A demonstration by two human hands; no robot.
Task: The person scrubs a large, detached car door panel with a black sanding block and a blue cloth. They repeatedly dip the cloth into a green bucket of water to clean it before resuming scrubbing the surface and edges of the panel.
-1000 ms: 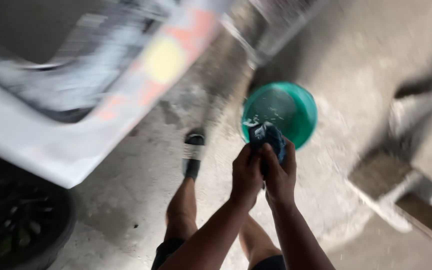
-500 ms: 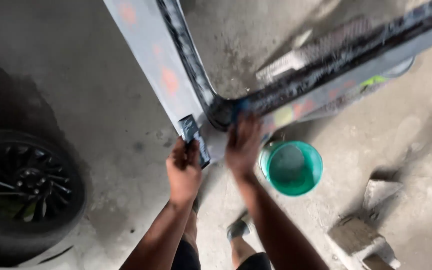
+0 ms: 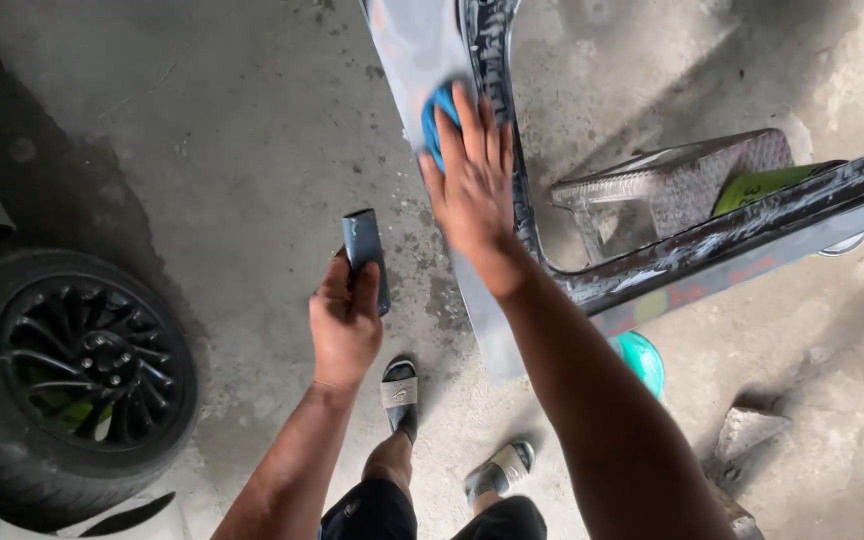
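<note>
Right hand (image 3: 472, 185): fingers spread flat, palm pressing a blue pad (image 3: 437, 118) against the grey body panel (image 3: 407, 50); only the pad's edge shows beside the fingers. Left hand (image 3: 345, 322): closed around a dark rectangular block (image 3: 365, 255), held upright, clear of the panel. The panel is dull grey with orange patches and a black, scuffed inner edge. A teal bucket (image 3: 642, 358) stands on the concrete floor (image 3: 212, 150) beneath the panel; its contents are hidden. A clear plastic container (image 3: 677, 185) lies behind the frame. A black wheel (image 3: 67, 385) stands at the left.
</note>
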